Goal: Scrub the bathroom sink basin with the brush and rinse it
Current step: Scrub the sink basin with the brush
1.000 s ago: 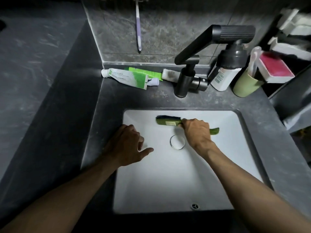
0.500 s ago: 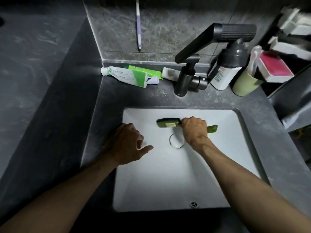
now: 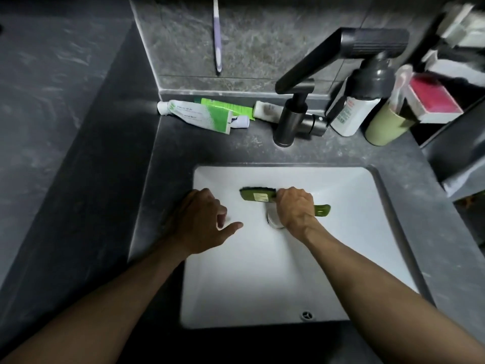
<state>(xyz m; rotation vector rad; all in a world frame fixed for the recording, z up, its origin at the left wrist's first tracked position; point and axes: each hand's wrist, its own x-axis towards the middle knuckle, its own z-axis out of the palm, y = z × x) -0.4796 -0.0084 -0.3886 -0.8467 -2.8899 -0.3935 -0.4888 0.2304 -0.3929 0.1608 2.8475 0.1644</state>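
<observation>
A white rectangular sink basin (image 3: 262,279) is set into a dark stone counter. My right hand (image 3: 295,207) grips the handle of a green scrub brush (image 3: 257,197), whose dark bristles lie against the basin's far wall just above the drain (image 3: 273,222). The handle's end sticks out to the right of my fist. My left hand (image 3: 200,222) rests at the basin's left rim with thumb stretched out and fingers loosely curled, holding nothing. The black faucet (image 3: 291,119) stands behind the basin, and no water runs from it.
Toothpaste tubes (image 3: 199,115) lie on the counter behind the basin. A white pump bottle (image 3: 351,111), a green cup (image 3: 385,124) and a red-topped box (image 3: 433,98) crowd the back right. A purple toothbrush (image 3: 217,35) hangs on the wall. An overflow hole (image 3: 306,315) marks the near wall.
The brush and my right hand have shifted only slightly along the basin's far wall. My left hand has stayed at the left rim.
</observation>
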